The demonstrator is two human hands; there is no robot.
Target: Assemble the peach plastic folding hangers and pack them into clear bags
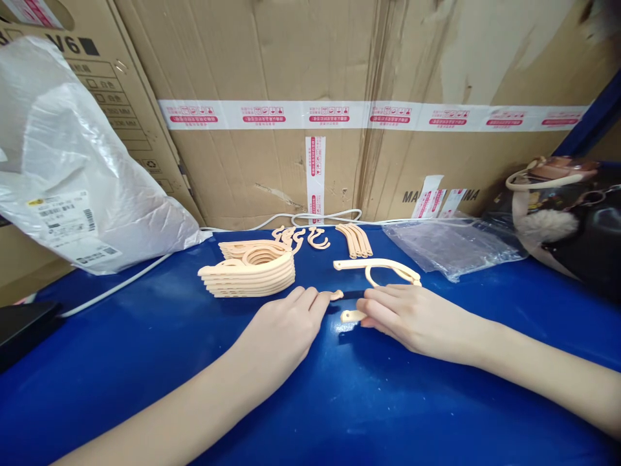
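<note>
My left hand (286, 323) is closed on a small cream plastic piece (336, 295); only its end shows past the fingertips, and it may be a hook. Facing it, my right hand (407, 320) grips a cream hanger arm (352, 316), whose end with a small hole points left. The two pieces are apart. Just behind the right hand lies a cream hanger part (373, 264) with a curved loop, partly covered by the hand. A stack of similar hanger parts (247, 278) sits left of centre. Loose hooks (319, 239) and several curved arms (354, 241) lie farther back.
A white plastic bag (77, 162) with labels stands at the left, near a black object (26, 330). Clear plastic (456, 249) and a dark bag (563, 220) are at the right. Cardboard boxes (272, 58) and a white cable (242, 226) border the back of the blue table (310, 401).
</note>
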